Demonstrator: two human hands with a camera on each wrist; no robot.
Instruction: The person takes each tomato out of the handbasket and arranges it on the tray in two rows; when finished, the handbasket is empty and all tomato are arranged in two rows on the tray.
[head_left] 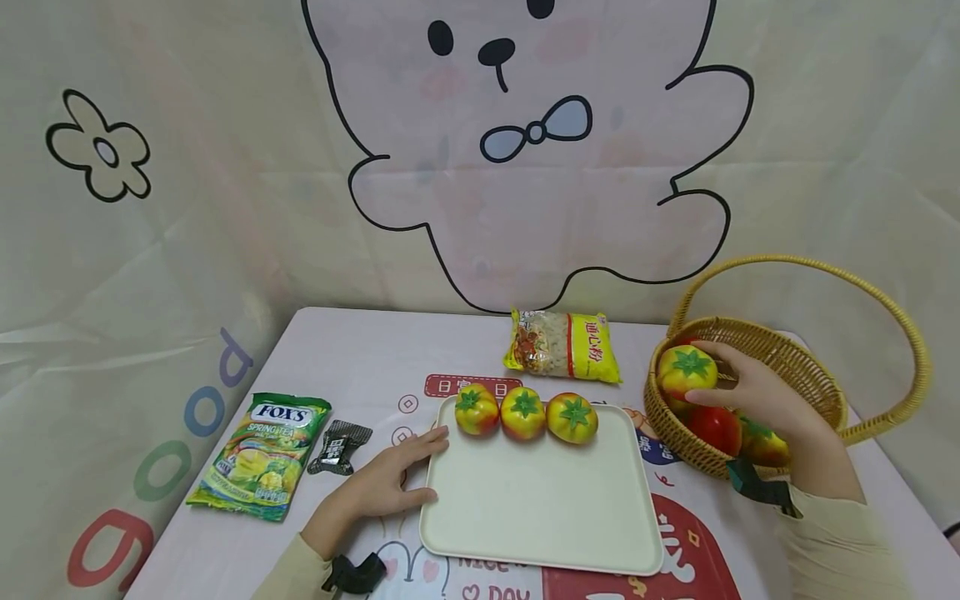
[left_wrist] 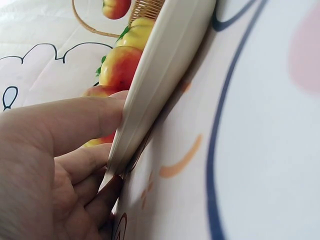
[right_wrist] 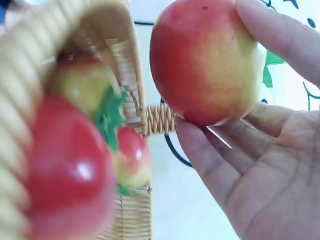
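Note:
My right hand grips a yellow-red persimmon with a green leafy top, between thumb and fingers, over the left side of the wicker basket. In the right wrist view the held persimmon is clear of the basket wall. Inside the basket lie a red fruit and another persimmon, among others. My left hand touches the left rim of the cream tray with fingers extended. Three persimmons stand in a row along the tray's far edge.
A yellow pasta bag lies behind the tray. To the left are a green Fox's candy bag and a small black packet. The basket's tall handle arches over it. A printed cloth backdrop hangs behind the table.

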